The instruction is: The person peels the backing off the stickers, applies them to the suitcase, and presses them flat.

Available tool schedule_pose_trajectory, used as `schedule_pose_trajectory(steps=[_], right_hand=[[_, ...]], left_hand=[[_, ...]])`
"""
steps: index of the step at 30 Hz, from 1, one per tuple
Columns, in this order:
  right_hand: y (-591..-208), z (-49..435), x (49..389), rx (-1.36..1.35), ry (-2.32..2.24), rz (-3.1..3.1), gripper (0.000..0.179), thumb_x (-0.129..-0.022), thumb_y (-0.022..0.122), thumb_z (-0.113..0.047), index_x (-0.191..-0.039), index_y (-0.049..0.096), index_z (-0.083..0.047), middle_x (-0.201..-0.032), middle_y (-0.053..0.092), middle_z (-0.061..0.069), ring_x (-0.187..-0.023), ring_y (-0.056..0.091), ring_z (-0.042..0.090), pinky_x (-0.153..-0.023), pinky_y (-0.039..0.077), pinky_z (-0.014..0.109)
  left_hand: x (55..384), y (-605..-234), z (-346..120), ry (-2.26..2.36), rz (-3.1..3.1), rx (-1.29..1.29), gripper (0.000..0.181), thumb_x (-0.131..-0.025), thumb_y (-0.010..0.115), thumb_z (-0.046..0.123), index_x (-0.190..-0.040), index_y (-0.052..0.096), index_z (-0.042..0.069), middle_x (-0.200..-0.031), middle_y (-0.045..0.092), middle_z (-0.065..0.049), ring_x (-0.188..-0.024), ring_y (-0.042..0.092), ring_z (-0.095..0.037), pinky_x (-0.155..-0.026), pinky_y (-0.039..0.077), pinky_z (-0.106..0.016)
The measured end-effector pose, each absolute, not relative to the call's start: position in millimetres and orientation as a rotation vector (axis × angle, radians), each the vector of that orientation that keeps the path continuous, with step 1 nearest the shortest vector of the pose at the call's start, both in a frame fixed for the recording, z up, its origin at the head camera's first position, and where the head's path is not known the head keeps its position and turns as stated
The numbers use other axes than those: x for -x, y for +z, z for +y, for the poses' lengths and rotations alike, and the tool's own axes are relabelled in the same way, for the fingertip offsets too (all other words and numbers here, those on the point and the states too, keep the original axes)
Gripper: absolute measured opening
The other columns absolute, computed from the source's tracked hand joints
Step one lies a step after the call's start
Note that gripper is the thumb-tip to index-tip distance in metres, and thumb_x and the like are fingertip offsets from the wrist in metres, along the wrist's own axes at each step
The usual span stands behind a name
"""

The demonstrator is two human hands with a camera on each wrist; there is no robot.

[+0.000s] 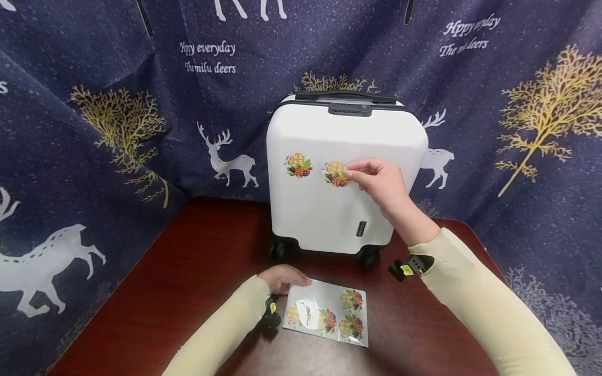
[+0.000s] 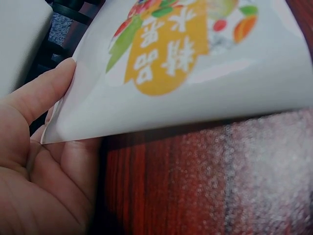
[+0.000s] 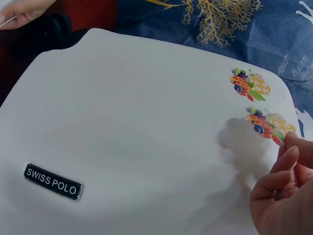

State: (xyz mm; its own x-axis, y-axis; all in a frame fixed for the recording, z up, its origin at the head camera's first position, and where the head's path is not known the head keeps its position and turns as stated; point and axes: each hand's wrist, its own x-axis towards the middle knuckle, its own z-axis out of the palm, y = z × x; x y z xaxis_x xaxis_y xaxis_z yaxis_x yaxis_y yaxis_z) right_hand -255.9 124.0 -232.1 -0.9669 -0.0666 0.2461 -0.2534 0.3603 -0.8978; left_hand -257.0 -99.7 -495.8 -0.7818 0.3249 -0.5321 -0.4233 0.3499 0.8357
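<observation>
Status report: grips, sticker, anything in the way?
Right grip pinches fruit sticker at front of white suitcase, contact unclear. Left grip holds sticker sheet. No obstruction visible.

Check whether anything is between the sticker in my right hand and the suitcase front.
Nothing visible. Your right hand pinches the sticker by its edge, close to the white suitcase; whether they touch, I can't tell. The other sticker sits to the left, not between.

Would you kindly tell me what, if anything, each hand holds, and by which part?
In the head view, the right hand pinches a fruit sticker by its right edge; the left hand grips the sticker sheet at its far-left corner.
</observation>
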Motion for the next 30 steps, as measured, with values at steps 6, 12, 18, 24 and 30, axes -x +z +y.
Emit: schedule_pose_trajectory(steps=[6, 12, 18, 24, 30], right_hand=[[-231, 120, 257, -0.239, 1.626, -2.447, 0.03, -0.095, 0.073, -0.017, -0.115, 0.072, 0.004, -0.072, 0.062, -0.028, -0.062, 0.053, 0.003, -0.064, 0.049, 0.022], [-234, 116, 259, -0.23, 1.586, -2.409, 0.026, -0.094, 0.074, -0.017, -0.112, 0.076, 0.002, -0.08, 0.066, -0.023, -0.059, 0.053, 0.002, -0.062, 0.05, 0.022], [-237, 113, 259, -0.205, 1.582, -2.369, 0.025, -0.094, 0.074, -0.018, -0.11, 0.077, 0.0, -0.072, 0.065, -0.026, -0.057, 0.053, 0.003, -0.059, 0.048, 0.02], [-238, 113, 259, -0.175, 1.564, -2.336, 0.024, -0.093, 0.074, -0.017, -0.11, 0.077, 0.0, -0.064, 0.062, -0.03, -0.055, 0.051, 0.002, -0.056, 0.045, 0.018], [-241, 109, 264, -0.154, 1.456, -2.321, 0.021, -0.093, 0.075, -0.02, -0.106, 0.08, -0.003, -0.079, 0.076, -0.005, -0.052, 0.052, 0.0, -0.054, 0.046, 0.017]], left_hand=[[257, -494, -100, 1.517, 1.962, 0.108, 0.025, -0.094, 0.069, 0.006, -0.114, 0.068, -0.009, -0.106, 0.076, -0.017, -0.082, 0.072, -0.015, -0.081, 0.065, -0.033], [257, -494, -101, 1.512, 1.964, 0.115, 0.025, -0.094, 0.07, 0.006, -0.114, 0.068, -0.008, -0.105, 0.076, -0.017, -0.082, 0.072, -0.016, -0.081, 0.065, -0.033], [257, -493, -99, 1.495, 1.976, 0.107, 0.026, -0.094, 0.071, 0.008, -0.115, 0.069, -0.008, -0.106, 0.076, -0.017, -0.083, 0.072, -0.016, -0.081, 0.065, -0.033], [258, -491, -100, 1.464, 2.0, 0.107, 0.027, -0.094, 0.072, 0.012, -0.114, 0.071, -0.006, -0.104, 0.076, -0.016, -0.084, 0.073, -0.019, -0.082, 0.065, -0.036], [258, -494, -101, 1.47, 1.988, 0.102, 0.026, -0.095, 0.071, 0.011, -0.114, 0.071, -0.006, -0.104, 0.076, -0.016, -0.085, 0.073, -0.019, -0.082, 0.065, -0.036]])
